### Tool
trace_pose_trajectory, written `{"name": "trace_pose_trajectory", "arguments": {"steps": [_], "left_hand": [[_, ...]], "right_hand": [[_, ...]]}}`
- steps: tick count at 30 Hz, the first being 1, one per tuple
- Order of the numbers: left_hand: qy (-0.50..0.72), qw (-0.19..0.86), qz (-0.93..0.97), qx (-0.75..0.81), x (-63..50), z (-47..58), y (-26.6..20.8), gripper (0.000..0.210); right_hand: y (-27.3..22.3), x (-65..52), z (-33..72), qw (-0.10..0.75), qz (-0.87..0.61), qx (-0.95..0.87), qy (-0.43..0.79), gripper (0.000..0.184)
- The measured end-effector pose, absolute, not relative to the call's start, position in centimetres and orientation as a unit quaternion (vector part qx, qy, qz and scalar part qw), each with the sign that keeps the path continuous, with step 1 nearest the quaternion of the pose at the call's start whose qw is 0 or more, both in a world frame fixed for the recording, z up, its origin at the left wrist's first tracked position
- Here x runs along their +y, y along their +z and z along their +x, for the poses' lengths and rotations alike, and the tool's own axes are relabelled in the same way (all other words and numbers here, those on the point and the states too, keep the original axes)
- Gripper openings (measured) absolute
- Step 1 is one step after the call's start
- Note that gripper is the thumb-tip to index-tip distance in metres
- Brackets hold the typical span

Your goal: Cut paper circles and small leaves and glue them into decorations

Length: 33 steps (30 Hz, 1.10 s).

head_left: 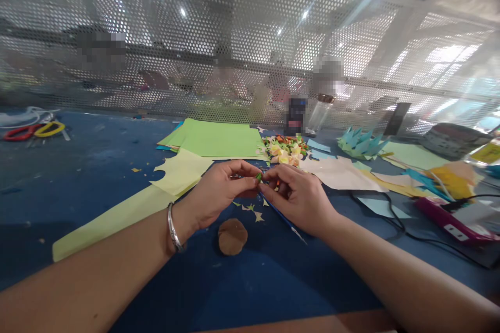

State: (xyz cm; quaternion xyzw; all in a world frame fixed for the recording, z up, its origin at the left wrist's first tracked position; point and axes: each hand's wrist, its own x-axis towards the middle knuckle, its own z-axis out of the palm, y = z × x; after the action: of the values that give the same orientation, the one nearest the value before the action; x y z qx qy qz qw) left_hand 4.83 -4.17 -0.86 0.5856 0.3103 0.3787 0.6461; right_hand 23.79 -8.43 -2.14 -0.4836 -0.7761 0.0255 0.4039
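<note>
My left hand [222,190], with a silver bracelet at its wrist, pinches a small green paper piece [258,177] between thumb and forefinger. From the other side, the thumb and forefinger of my right hand [299,195] close on the same piece; its far edge is hidden by the fingertips. A thin blue pen-like tool [287,221] with a pale tip lies on the table below my right hand. Closer to me is a round brown disc [233,237]. Small paper scraps [258,216] lie between the hands and that disc.
Behind my hands are a heap of small folded paper pieces [287,151] and stacked green sheets [221,138]. Scissors [49,129] lie far left. Right stand a blue-green paper crown [361,143] and a magenta power strip [449,221] with black cables. Perforated metal panel [187,62] borders the back.
</note>
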Motion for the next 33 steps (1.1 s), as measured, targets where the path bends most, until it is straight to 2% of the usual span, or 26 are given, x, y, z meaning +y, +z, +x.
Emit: {"name": "trace_pose_trajectory", "arguments": {"steps": [16, 33], "left_hand": [[0.374, 0.623, 0.61, 0.316, -4.4, 4.95, -0.86, 0.012], [0.391, 0.544, 0.668, 0.324, -3.91, 5.14, -1.81, 0.011]], "right_hand": [[-2.04, -8.56, 23.67, 0.399, -0.488, -0.775, 0.041, 0.013], [-1.84, -8.59, 23.47, 0.385, -0.496, -0.778, 0.028, 0.014]]}}
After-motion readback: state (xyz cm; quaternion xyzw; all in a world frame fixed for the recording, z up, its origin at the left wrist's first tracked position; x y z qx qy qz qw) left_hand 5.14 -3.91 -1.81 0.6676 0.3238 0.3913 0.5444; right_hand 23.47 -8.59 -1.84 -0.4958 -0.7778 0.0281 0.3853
